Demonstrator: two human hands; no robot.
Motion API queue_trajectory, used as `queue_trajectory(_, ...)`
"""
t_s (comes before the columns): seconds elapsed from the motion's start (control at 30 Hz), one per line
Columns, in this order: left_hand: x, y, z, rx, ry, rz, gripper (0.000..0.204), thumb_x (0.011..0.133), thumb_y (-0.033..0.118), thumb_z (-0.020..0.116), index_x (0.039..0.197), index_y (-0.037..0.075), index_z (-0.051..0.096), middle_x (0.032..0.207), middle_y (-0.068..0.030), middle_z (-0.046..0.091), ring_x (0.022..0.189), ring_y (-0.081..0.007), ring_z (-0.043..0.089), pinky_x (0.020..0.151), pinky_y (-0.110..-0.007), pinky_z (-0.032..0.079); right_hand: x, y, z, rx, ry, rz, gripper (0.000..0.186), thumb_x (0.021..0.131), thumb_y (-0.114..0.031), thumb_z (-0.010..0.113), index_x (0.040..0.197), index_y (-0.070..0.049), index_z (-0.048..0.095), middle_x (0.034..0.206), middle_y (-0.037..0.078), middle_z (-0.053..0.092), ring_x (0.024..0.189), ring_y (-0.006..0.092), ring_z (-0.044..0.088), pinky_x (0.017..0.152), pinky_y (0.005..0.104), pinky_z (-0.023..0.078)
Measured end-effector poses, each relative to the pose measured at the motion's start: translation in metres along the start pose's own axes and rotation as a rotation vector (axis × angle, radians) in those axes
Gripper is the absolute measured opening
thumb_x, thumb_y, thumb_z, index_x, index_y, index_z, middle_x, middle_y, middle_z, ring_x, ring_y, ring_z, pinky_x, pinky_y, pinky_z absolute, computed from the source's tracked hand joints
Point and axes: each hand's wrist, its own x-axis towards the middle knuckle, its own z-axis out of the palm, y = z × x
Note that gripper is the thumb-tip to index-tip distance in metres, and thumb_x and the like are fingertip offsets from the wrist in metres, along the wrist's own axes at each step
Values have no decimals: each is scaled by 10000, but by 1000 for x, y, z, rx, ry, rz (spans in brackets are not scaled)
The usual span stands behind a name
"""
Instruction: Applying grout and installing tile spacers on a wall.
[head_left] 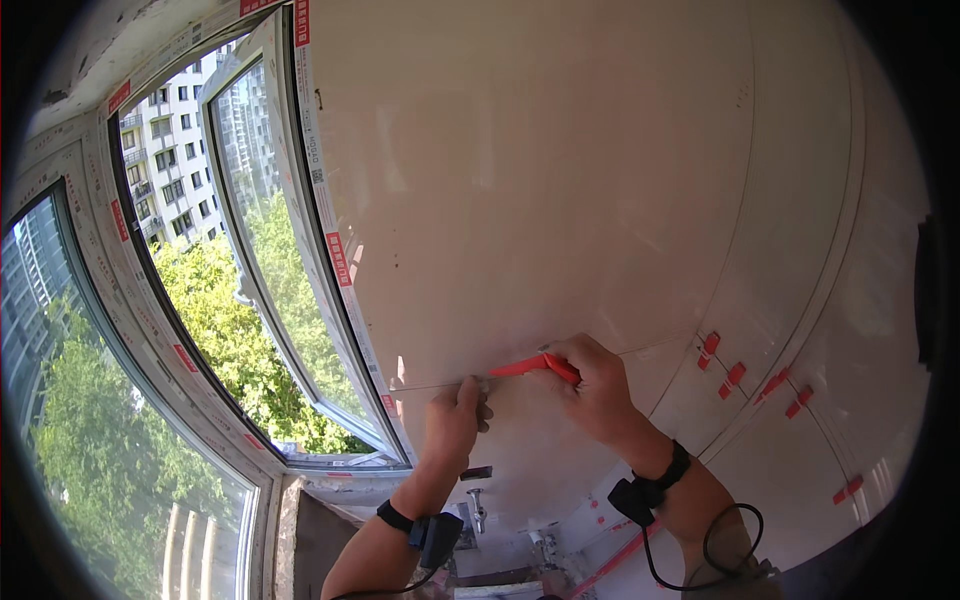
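Note:
A thin horizontal joint point(650, 344) runs across the beige glossy wall tiles point(530, 200). At this joint, right of the window, my right hand point(585, 385) grips a red pointed tool point(515, 366), its tip pointing left. Just left of and below that tip, my left hand point(457, 410) is closed at the joint, fingers curled and touching or very near the wall; what it holds, if anything, is too small to make out. Both wrists carry black strapped devices with cables.
An open window sash point(290, 250) stands at the left, beside another glazed pane point(120, 420). Red spacer clips point(732, 380) sit along joints at the right. Below are a metal wall fitting point(477, 508), a rough grey ledge point(320, 515) and a red strip point(615, 560).

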Motion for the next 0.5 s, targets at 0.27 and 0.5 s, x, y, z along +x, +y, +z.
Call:
queue_trajectory(0.27,-6,-3,13,-232,109,-28,265,918,243,499,767,34,560,579,-58,529,448,-127,464,411,-265,340,25,4,1,-52,-24,-53,254,777,-202,772,921,-47,631,791,105,594,623,276,589,554,333,470)
queue_trajectory(0.5,-5,-5,0,-157,-8,-69,283,920,251,505,739,39,554,577,-67,539,453,-140,494,403,-264,351,36,4,7,-138,-140,-100,257,776,-214,762,953,-70,644,888,98,639,699,294,645,581,362,510)
